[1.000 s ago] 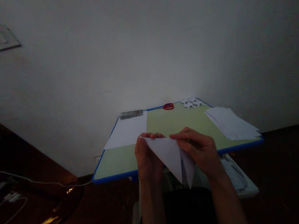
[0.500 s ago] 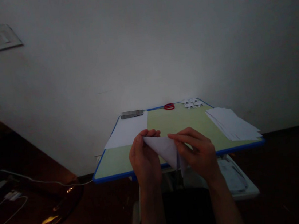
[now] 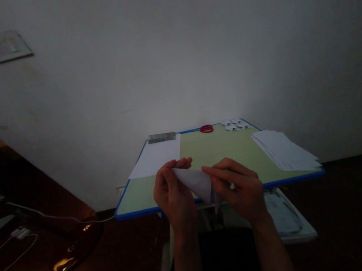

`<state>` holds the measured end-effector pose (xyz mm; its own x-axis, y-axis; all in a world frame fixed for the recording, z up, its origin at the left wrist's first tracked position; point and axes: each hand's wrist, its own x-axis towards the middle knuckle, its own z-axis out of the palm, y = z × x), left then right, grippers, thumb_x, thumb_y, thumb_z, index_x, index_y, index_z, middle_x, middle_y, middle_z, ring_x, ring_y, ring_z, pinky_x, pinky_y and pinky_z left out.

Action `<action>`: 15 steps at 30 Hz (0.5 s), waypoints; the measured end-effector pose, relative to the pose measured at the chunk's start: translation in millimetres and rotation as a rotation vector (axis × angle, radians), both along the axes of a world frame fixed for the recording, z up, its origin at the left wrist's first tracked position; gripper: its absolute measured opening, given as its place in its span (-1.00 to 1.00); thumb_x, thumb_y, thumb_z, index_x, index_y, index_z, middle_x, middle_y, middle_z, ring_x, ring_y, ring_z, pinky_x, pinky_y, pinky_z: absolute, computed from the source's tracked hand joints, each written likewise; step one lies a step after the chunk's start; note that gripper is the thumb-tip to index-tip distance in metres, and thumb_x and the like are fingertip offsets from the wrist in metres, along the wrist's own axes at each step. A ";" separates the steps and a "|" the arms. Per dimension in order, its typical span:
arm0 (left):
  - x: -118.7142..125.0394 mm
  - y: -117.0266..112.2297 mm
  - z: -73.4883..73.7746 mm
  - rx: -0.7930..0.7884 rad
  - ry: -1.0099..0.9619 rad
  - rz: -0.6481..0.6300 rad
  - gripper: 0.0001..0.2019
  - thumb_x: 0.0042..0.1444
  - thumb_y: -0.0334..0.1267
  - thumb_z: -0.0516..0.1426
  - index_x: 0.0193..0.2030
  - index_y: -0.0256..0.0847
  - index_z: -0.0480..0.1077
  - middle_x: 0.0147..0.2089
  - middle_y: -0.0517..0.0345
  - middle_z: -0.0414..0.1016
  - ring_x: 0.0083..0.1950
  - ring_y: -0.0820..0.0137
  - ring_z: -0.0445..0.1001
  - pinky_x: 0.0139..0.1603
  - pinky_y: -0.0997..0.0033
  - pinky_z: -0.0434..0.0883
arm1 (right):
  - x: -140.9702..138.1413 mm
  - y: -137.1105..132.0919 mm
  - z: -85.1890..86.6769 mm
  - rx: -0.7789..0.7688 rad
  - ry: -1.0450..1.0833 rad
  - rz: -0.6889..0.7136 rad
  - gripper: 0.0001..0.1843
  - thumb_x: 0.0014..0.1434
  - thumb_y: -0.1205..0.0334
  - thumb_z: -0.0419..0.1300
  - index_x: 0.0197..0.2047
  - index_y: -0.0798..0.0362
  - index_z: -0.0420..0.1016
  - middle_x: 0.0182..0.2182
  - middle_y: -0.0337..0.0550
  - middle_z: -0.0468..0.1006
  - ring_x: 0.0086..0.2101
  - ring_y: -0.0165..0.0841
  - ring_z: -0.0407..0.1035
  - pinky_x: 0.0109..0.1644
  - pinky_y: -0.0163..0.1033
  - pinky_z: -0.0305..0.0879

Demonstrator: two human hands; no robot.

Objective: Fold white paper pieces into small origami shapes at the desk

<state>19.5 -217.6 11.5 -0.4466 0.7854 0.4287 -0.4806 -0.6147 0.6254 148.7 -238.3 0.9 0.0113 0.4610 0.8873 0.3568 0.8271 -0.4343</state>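
A folded white paper [image 3: 196, 182] hangs in the air just before the near edge of a small green table [image 3: 216, 151]. My left hand [image 3: 172, 196] pinches its upper left corner with fingers curled. Fingers of my right hand [image 3: 239, 187] are closed on the paper's right side, and its lower tip is hidden between my hands.
On the table lie a white sheet [image 3: 155, 155] at the far left, a stack of white sheets [image 3: 284, 148] at the right, red scissors [image 3: 206, 128] and small white paper cut-outs [image 3: 234, 124] at the far edge. A white wall stands behind. Cables [image 3: 20, 232] lie left.
The paper has been folded smaller and drawn up between my hands; its long lower point no longer hangs down. Both hands have shifted slightly left and closer together.
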 end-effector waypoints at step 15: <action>-2.8 -2.3 3.7 -0.090 0.045 -0.146 -0.61 0.14 0.06 0.35 -0.06 -0.19 0.57 -0.19 0.01 0.72 -0.32 0.39 0.66 -0.29 0.48 0.56 | 0.3 -4.6 3.8 0.066 -0.017 -0.085 -0.50 0.32 0.49 0.23 0.19 -0.22 0.58 -0.24 -0.18 0.59 -0.26 -0.34 0.48 -0.22 -0.18 0.45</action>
